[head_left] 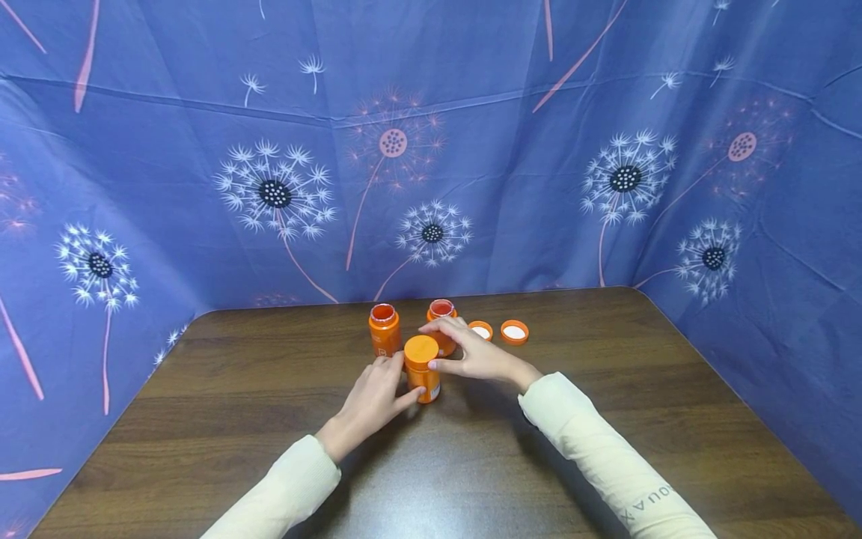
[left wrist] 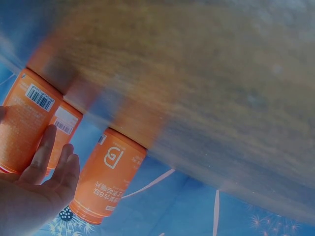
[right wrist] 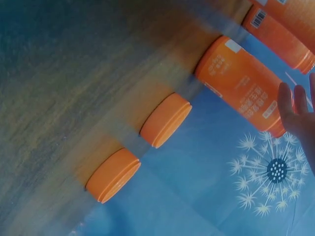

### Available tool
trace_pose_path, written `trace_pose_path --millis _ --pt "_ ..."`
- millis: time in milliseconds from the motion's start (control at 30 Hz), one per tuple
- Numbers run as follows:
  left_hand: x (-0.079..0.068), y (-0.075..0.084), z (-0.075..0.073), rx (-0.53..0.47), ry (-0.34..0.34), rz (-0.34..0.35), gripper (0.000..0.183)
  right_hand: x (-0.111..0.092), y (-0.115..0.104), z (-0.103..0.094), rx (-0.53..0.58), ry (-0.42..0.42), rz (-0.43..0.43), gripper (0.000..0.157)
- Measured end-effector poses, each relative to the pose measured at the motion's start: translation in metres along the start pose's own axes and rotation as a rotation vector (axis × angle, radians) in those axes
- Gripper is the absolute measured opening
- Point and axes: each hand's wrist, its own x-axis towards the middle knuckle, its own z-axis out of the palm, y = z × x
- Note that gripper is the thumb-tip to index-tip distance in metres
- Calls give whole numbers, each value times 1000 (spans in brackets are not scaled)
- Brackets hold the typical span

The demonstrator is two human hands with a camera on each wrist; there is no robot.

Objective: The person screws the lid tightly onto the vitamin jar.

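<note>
A capped orange bottle (head_left: 423, 382) stands upright on the table near its middle. My left hand (head_left: 373, 400) holds its lower body, fingers on the left side and thumb across the front; the left wrist view shows the fingers of this hand (left wrist: 42, 191) against the printed side. My right hand (head_left: 474, 352) is beside the orange cap (head_left: 421, 349), thumb by its right edge and fingers extended behind it. In the right wrist view these fingers (right wrist: 285, 101) look fairly straight. Two uncapped orange bottles, one at left (head_left: 384, 333) and one at right (head_left: 442, 308), stand just behind.
Two orange caps, one nearer (head_left: 481, 330) and one farther right (head_left: 515, 332), lie on the table with white insides up. The dark wooden table (head_left: 229, 419) is bordered behind and at the sides by a blue dandelion-print cloth (head_left: 505, 187).
</note>
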Motion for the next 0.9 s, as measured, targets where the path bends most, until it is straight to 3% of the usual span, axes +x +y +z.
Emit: trace_pose_path --millis 500,700,900 --pt "0 1 -1 1 -6 -18 49 2 2 -7 43 -70 -47 46" --pt "0 1 0 8 -6 -18 50 1 1 -6 1 -43 -55 43" --pt "0 1 0 1 -4 -9 50 -1 -1 -3 -12 17 -12 41"
